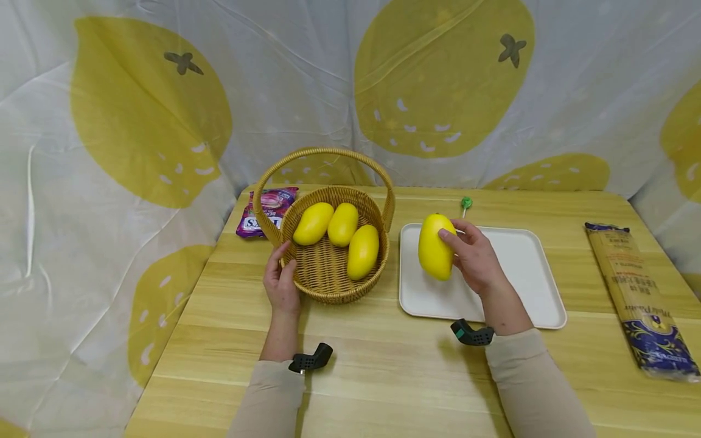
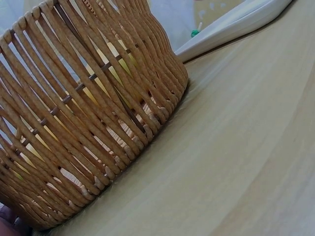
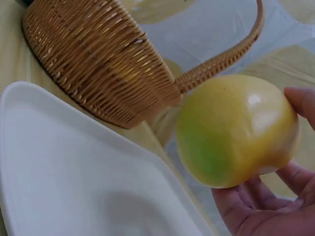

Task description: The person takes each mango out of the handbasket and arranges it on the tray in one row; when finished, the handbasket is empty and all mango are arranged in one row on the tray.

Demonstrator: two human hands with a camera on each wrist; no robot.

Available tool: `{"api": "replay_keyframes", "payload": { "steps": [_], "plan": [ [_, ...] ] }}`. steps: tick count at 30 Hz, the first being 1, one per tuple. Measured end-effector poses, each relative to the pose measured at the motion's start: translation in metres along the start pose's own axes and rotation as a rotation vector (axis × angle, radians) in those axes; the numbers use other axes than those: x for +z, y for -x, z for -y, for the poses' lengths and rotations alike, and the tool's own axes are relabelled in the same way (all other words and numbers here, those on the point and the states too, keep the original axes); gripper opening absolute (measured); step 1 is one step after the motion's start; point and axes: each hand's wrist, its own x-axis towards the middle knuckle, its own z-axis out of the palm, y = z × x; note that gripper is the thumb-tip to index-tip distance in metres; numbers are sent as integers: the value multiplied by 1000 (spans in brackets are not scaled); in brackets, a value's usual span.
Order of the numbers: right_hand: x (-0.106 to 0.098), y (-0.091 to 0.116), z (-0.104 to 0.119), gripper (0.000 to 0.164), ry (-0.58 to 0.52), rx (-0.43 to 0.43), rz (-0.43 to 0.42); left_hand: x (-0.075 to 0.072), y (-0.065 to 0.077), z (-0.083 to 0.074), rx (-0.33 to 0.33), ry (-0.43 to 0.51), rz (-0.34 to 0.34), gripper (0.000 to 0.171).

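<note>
My right hand (image 1: 477, 258) holds a yellow mango (image 1: 435, 248) above the white tray (image 1: 526, 277), its thumb on one side and fingers on the other. The right wrist view shows a green patch on that mango (image 3: 236, 132). At the left side of a round wicker basket (image 1: 323, 295) with a tall handle, my left hand (image 1: 282, 289) holds the rim. Three more mangoes lie inside the basket, among them the right one (image 1: 363, 252). In the left wrist view the basket's woven wall (image 2: 93, 98) covers much of the scene, with only a bit of the hand at the lower corner.
A purple snack bag (image 1: 268, 210) lies behind the basket's left side. Beyond the tray's back edge is a green lollipop (image 1: 466, 204). A long pasta packet (image 1: 638, 298) lies at the table's right. A lemon-print cloth (image 1: 306, 91) hangs behind the wooden table (image 1: 378, 377).
</note>
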Motion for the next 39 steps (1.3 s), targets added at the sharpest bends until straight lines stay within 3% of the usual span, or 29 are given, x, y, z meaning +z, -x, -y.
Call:
{"api": "replay_keyframes", "payload": {
  "steps": [2,9,28,34,39],
  "plan": [
    [3,-4,-4,64,66,27,-18,1,0,-1,1,-3,2,40],
    [11,-11,-17,63,228,58,-48,0,1,-2,-20,-1,3,40],
    [24,-23,-32,57,418,77,-77,1,0,1,-5,6,-4,40],
    [26,-23,-31,54,528,63,-115,1,0,2,-10,24,3,40],
    [26,-22,-30,54,547,42,-109,1,0,1,-8,28,3,40]
  ]
}}
